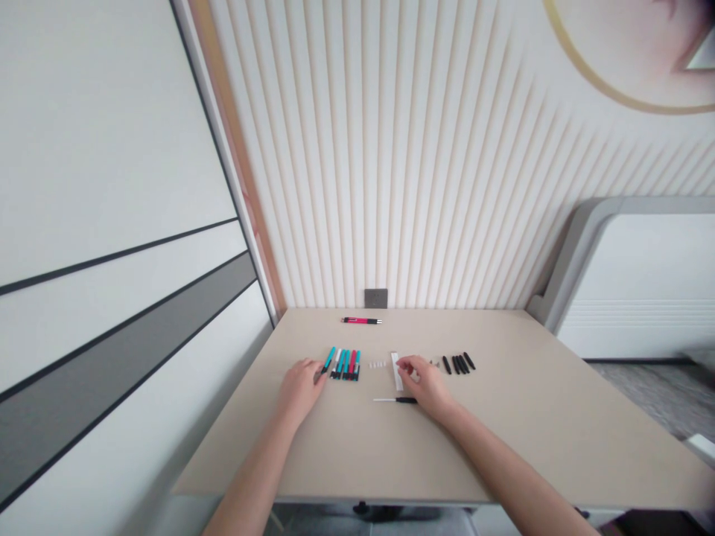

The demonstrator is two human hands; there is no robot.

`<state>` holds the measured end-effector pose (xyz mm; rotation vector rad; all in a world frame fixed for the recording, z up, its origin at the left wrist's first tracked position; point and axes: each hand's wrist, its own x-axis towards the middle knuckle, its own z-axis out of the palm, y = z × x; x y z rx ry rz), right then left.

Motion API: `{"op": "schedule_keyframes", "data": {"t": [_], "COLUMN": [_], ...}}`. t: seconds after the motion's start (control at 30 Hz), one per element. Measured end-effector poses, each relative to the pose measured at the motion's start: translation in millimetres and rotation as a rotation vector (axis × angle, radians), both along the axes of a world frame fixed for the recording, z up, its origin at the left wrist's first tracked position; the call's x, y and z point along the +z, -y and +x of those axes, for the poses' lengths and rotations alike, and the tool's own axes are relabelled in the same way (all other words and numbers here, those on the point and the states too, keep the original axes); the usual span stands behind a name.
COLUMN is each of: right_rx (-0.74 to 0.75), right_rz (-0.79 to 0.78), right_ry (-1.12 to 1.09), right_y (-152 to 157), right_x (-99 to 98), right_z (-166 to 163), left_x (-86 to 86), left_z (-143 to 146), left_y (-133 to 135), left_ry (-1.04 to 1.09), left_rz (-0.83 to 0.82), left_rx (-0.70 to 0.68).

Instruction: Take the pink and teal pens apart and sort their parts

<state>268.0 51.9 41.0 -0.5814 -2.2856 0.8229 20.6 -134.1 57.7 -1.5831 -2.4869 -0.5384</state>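
My left hand (pixel 302 387) rests on the desk, its thumb and fingers closed at the lower black end of a teal pen barrel (pixel 329 357). That barrel leans at the left end of a row of teal, white and red pen barrels (pixel 347 365). My right hand (pixel 423 383) is pinched at the right side of thin white pen refills (pixel 396 372); what lies between its fingertips is too small to make out. Just below it lies a screwdriver (pixel 405 400) with a black handle. Small whitish parts (pixel 377 365) sit between the barrels and the refills.
Several black pen grips (pixel 459 363) lie right of my right hand, with tiny parts (pixel 436 364) beside them. A red and black pen (pixel 362 321) lies at the back of the beige desk (pixel 346 454). Behind is a ribbed wall with a socket (pixel 376 298); a cabinet stands left.
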Motion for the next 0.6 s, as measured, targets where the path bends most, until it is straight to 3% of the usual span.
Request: {"op": "schedule_keyframes", "data": {"t": [0.13,0.33,0.6], "right_rx": [-0.033,-0.059,-0.097], "right_rz": [0.059,0.268,0.266], "right_ry": [0.108,0.307,0.428], "right_y": [-0.4,-3.9,-4.6], "right_x": [0.8,14.2,17.1], "right_z": [-5.3,-16.2,-32.4], "left_x": [0.0,-3.9,0.1], "left_z": [-1.0,-3.9,-1.5], "left_y": [1.0,1.5,1.9], "left_ry": [0.034,0.039,0.070], "left_rz": [0.001,0.014,0.002], "left_rx": [-0.003,-0.044,-0.087]}}
